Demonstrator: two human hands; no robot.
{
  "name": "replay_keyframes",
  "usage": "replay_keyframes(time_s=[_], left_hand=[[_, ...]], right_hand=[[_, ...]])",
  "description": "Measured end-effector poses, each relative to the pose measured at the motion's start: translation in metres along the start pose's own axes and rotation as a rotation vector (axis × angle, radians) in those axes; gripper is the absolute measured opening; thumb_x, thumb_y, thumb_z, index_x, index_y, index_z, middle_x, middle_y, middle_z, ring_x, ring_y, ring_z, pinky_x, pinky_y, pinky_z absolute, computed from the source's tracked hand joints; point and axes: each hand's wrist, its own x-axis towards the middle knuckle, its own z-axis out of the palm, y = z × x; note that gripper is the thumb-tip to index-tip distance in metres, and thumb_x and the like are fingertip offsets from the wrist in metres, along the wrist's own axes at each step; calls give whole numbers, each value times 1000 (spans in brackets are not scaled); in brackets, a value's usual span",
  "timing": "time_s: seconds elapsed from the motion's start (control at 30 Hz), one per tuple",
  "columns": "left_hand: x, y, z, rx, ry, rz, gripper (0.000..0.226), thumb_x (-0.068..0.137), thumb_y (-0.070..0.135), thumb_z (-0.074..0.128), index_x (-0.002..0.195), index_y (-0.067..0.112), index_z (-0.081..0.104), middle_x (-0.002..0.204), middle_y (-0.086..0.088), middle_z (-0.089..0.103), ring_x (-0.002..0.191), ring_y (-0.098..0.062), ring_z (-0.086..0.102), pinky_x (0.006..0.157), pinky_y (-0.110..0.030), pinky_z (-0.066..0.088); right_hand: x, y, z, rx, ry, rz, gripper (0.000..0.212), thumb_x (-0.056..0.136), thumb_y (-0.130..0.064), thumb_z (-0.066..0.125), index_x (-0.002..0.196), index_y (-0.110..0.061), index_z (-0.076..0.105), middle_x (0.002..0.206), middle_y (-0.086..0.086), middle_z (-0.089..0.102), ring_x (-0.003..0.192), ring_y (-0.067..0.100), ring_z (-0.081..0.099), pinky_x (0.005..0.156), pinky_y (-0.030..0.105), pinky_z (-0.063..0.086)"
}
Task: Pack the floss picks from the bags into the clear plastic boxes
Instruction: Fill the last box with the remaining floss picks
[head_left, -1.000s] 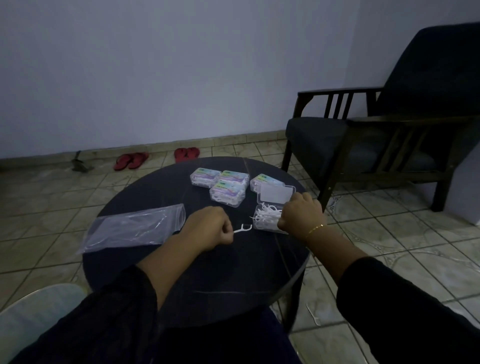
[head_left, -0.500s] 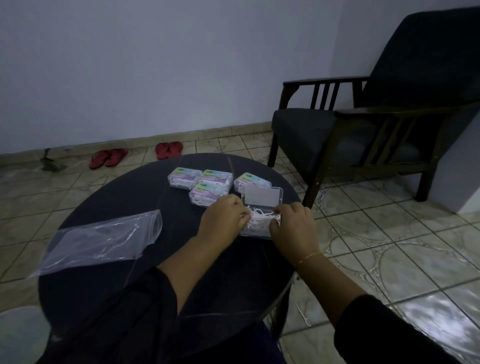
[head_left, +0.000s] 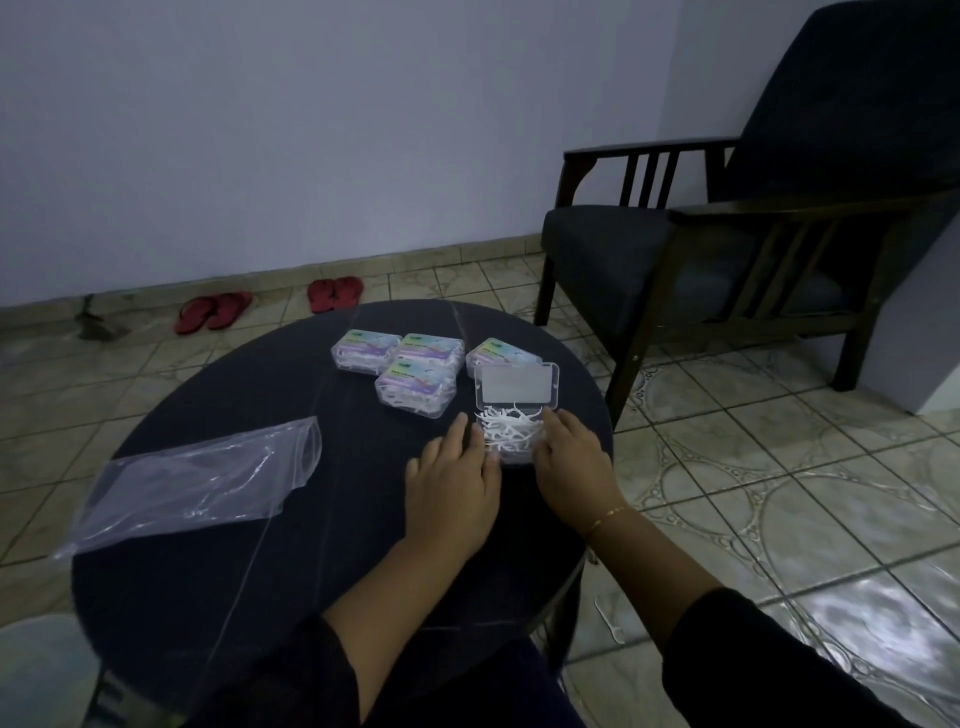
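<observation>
An open clear plastic box (head_left: 517, 387) sits on the round dark table (head_left: 311, 519), its lid standing back and its base heaped with white floss picks (head_left: 511, 428). My left hand (head_left: 454, 480) rests against the box's left side and my right hand (head_left: 571, 467) against its right side, fingers on the box edges. Behind it lie several closed, filled boxes (head_left: 415, 382) with colourful labels. A clear plastic bag (head_left: 197, 478) lies flat at the table's left.
A dark wooden armchair (head_left: 727, 234) stands to the right of the table. Two pairs of red slippers (head_left: 270, 306) lie by the wall. One floss pick (head_left: 610, 621) lies on the tiled floor below the table's right edge.
My left hand carried a single floss pick from the table's middle to the open box and let it go there. Both hands now sit on the box's sides.
</observation>
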Motion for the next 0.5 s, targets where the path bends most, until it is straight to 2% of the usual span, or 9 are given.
replay_keyframes(time_s=[0.27, 0.4, 0.5], left_hand=[[10, -5, -4, -36, 28, 90, 60, 101, 42, 30, 153, 21, 9, 160, 7, 8, 139, -16, 19, 108, -33, 19], [22, -11, -9, 71, -1, 219, 60, 100, 43, 30, 153, 24, 10, 158, 12, 13, 131, -15, 23, 102, -31, 20], [29, -13, -11, 120, -47, 226, 60, 99, 42, 30, 152, 22, 11, 157, 10, 18, 129, -17, 25, 101, -34, 21]], right_hand=[[10, 4, -9, 111, -55, 2, 49, 97, -21, 41, 146, -16, 33, 146, 5, 36, 131, 23, 37, 108, 45, 33], [14, 1, -16, 91, -125, 19, 54, 96, -26, 44, 148, -23, 28, 147, 6, 29, 132, 22, 31, 111, 42, 30], [17, -1, -20, 77, -167, 29, 56, 95, -28, 45, 148, -22, 28, 143, 6, 28, 129, 22, 30, 110, 40, 30]])
